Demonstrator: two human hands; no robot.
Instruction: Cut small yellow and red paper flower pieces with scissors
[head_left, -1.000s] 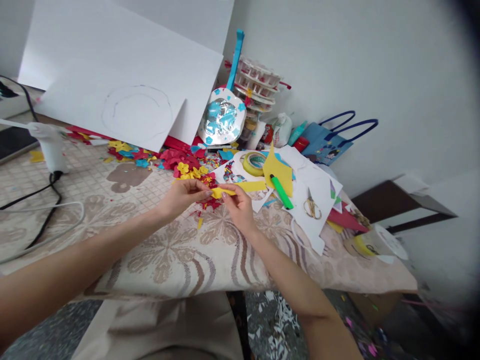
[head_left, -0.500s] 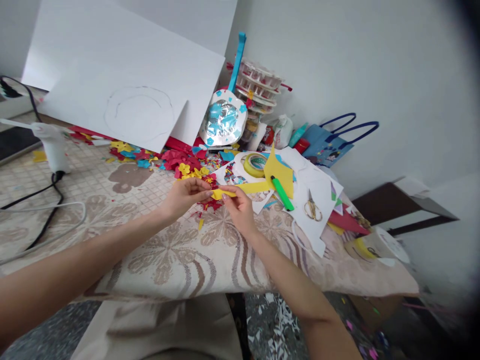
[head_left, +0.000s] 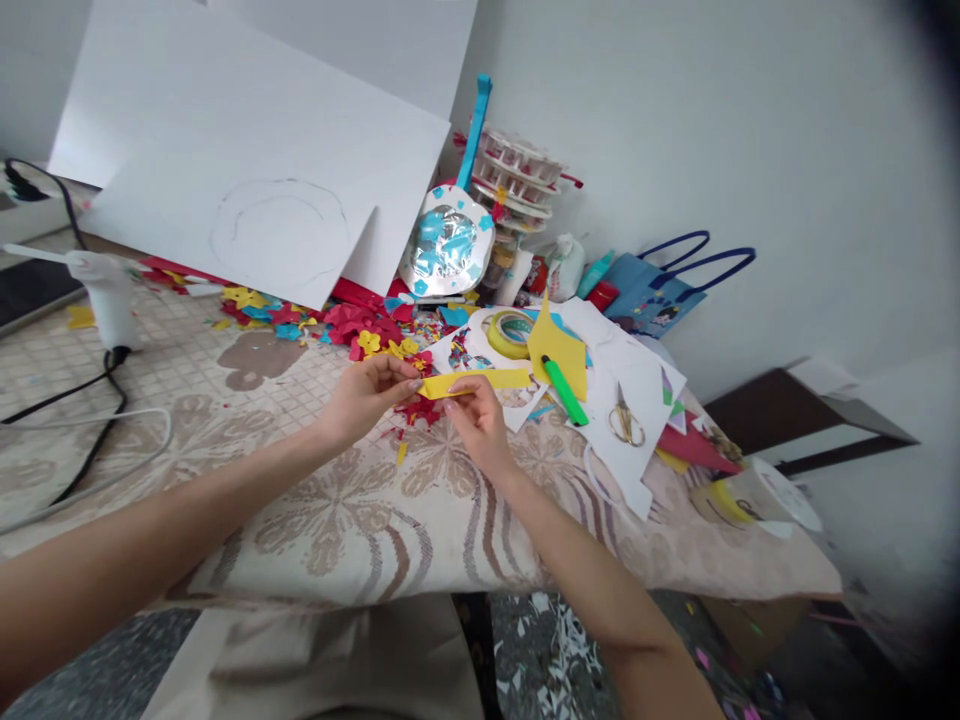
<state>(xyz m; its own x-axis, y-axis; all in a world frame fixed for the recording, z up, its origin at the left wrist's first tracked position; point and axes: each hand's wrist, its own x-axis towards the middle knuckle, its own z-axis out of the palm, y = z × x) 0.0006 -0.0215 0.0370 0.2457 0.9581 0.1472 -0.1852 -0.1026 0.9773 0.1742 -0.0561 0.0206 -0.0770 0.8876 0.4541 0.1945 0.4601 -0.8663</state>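
Both hands are on the same thing here: a yellow paper strip (head_left: 487, 380), held level just above the tablecloth (head_left: 352, 520), around the middle of the table. The left hand (head_left: 366, 396) is closed into a pinch on the strip's left end, thumb against fingertips, with the rest of the fingers curled in. The right hand (head_left: 477, 424) pinches it from below a bit further along, thumb and forefinger closed on the paper and the other fingers loosely bent. The strip's right end sticks out free, pointing toward the right edge of the table.

Right under the hands there's a small scatter of red scraps (head_left: 417, 410) on the cloth. Just beyond them, toward the far edge, sits a big pile of paper cutouts (head_left: 360, 325) in red, yellow and blue.

Right of the strip is a tape roll (head_left: 510, 331), a yellow sheet (head_left: 561, 350) and a green marker (head_left: 564, 391), all lying on white paper. The scissors (head_left: 621, 423) are a bit further toward the right edge. A blue gift bag (head_left: 646, 292) stands at the far right corner.

Along the far edge a white board (head_left: 247, 130) with a pencilled circle leans up, with a foil-covered guitar shape (head_left: 448, 240) beside it. A glue gun (head_left: 106, 296) stands near the left edge, well apart from the hands, its black cable (head_left: 82, 400) trailing across the cloth.
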